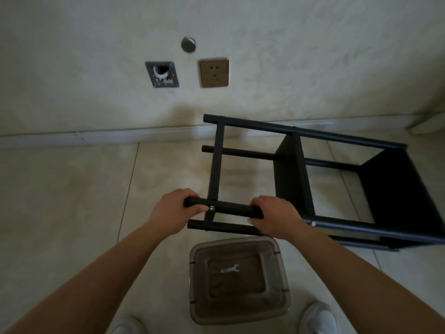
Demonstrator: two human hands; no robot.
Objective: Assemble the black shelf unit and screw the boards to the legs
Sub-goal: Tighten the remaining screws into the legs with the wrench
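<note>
1. Pale glossy floor tiles (72, 189) run out beyond both hands to a light skirting board and a mottled cream wall (313, 56). High on that wall, beyond the left hand, sit an open metal box plate (162, 74), a round steel cap (188, 44) and a brass-coloured socket (213, 72).
2. The left hand (175, 210) curls around the end of the nearest black leg (231, 209), fingers over the top, thumb underneath, beside a small silver screw (211, 208).
3. The right hand (274, 216) grips the same leg further along, fingers wrapped over it.
4. The black shelf unit (337, 179) lies on its side, stretching from the hands off to the right; the held leg is its uppermost near one.
5. Its legs are round matte tubes; a flat thin crossbar (215, 169) joins them at the left end, and two flat dark boards (292, 174) stand between them to the right.
6. Below the hands, near the white shoes (317, 319), sits a smoky translucent square bin (238, 280) with rounded corners, a small silver spanner (230, 270) lying inside.
</note>
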